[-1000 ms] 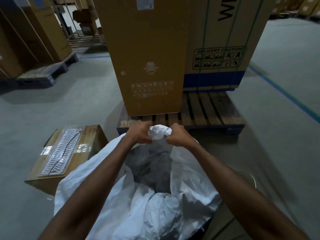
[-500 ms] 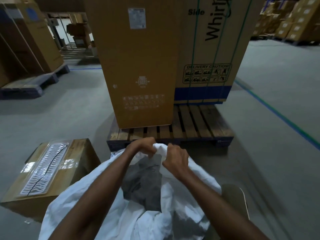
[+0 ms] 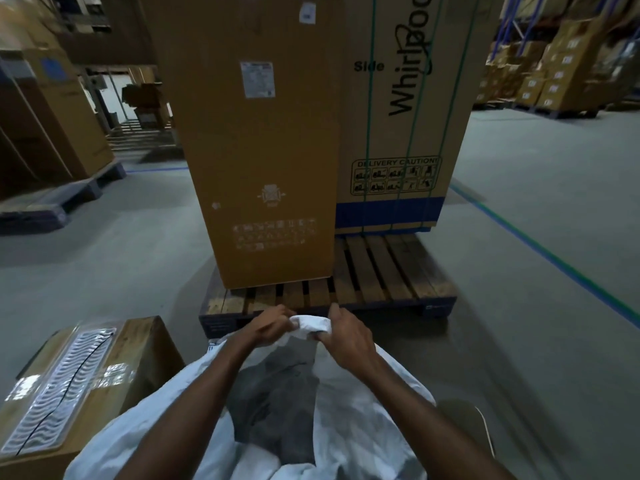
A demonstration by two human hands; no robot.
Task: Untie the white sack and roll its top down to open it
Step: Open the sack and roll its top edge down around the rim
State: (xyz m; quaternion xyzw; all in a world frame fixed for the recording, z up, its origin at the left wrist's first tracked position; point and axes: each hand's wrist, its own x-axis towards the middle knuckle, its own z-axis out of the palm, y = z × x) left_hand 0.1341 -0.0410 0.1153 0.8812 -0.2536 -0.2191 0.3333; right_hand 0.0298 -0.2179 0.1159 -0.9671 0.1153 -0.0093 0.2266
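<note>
Left hand: the left hand (image 3: 272,325) is curled closed, its fingers pinching the left side of the bunched top of the white sack (image 3: 363,420).
Right hand: the right hand (image 3: 348,336) is closed on the right side of the same bunch, knuckles up, fingertips tucked under the fabric.
Bunched top: a small white wad (image 3: 311,323) shows between the two hands, which sit just beside each other.
Arms: both forearms reach forward from the bottom edge and converge at the far rim of the sack.
Sack: it stands on the floor (image 3: 536,271) directly below the camera, its mouth loose, with dark grey material (image 3: 273,403) visible inside between the arms.
Left of the sack: a cardboard box (image 3: 145,362) with a clear-wrapped, wavy-patterned sheet on top, touching the sack's side.
Beyond the hands: a wooden pallet (image 3: 381,275) carrying a tall brown carton (image 3: 259,168) and a strapped Whirlpool carton (image 3: 401,116).
</note>
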